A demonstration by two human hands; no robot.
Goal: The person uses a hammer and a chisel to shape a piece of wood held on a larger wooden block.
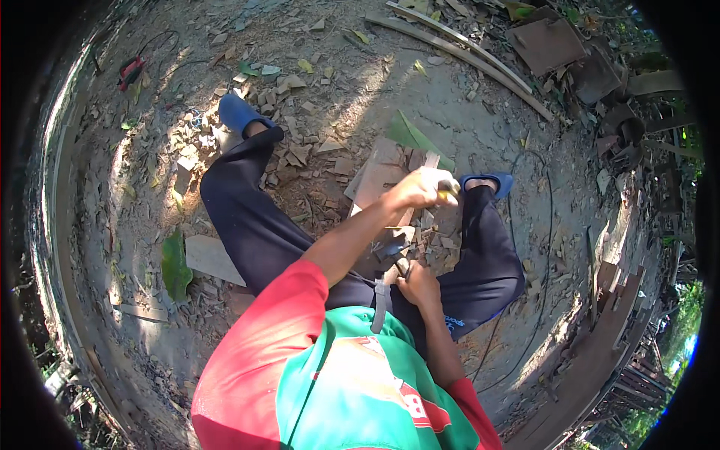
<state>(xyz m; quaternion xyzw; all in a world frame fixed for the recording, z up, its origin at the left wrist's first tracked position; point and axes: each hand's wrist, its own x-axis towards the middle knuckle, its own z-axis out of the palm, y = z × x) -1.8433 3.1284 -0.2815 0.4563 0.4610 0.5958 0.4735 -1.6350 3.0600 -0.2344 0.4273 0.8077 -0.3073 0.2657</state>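
My left hand (pixel 427 189) reaches across between my knees and is closed in bright sunlight; a small yellowish bit shows at its fingers, but what it grips is hard to make out. A narrow wood strip (pixel 431 160) shows just past that hand, over a wooden board (pixel 381 174). Closer to my body, my right hand (pixel 420 285) is wrapped around the handle of a hand tool with a dark metal head (pixel 393 247). That head is among wood pieces below my left hand; its exact shape is unclear.
Wood offcuts (pixel 300 154) and chips litter the ground between my feet in blue shoes (pixel 241 114). Long curved wood strips (pixel 465 52) lie at the far right. A dark cord (pixel 551 225) runs along the right; a red-handled object (pixel 131 73) lies far left.
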